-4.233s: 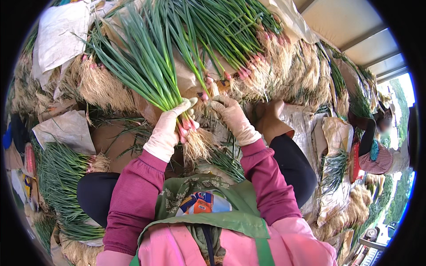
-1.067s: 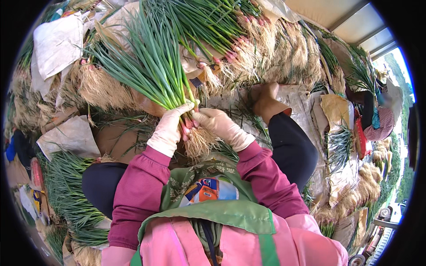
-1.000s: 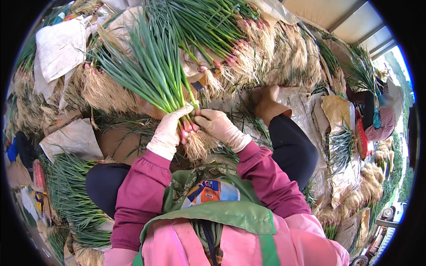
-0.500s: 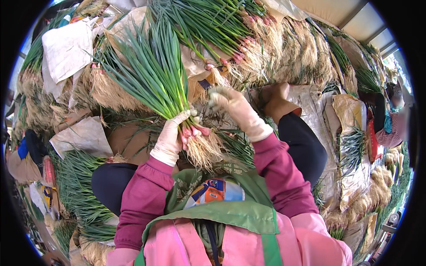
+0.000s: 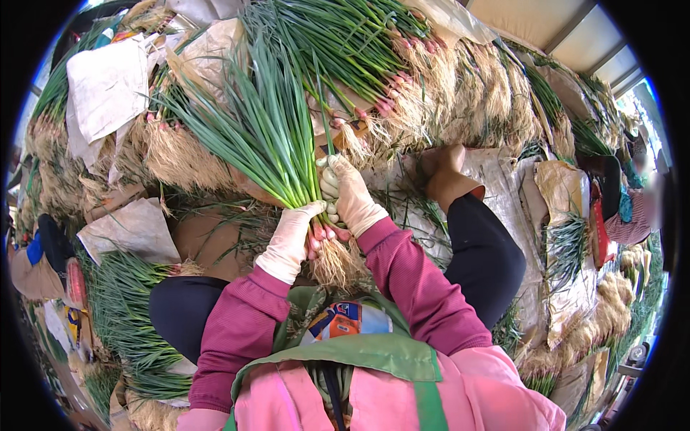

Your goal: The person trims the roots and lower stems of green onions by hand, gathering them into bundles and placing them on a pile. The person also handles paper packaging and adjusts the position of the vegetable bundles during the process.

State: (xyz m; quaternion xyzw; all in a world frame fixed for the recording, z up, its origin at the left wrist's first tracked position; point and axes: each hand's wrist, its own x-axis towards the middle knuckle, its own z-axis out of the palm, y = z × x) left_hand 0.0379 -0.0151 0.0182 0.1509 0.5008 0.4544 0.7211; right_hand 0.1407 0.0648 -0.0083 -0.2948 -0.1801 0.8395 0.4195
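A thick bunch of spring onions (image 5: 277, 136) lies slanting across the middle, its long green leaves pointing up and left. Pink bulbs and a tuft of pale roots (image 5: 332, 264) hang toward my lap. My gloved left hand (image 5: 289, 237) grips the bunch around its stems, just above the bulbs. Against the right side of the stems, my gloved right hand (image 5: 343, 188) has its fingers curled in. A single green leaf rises by those fingers. The right fingertips are partly hidden against the stems.
More spring onions (image 5: 338, 43) lie heaped ahead, roots to the right. Another pile (image 5: 129, 323) lies at the left beside my knee. White sacking (image 5: 108, 90) covers plants at the far left. A dirty sheet (image 5: 496, 187) spreads on the right, where another person (image 5: 629, 215) sits.
My right hand has moved down and left, from apart to against the stems, its fingers curling there. The left hand and bunch have shifted slightly right.
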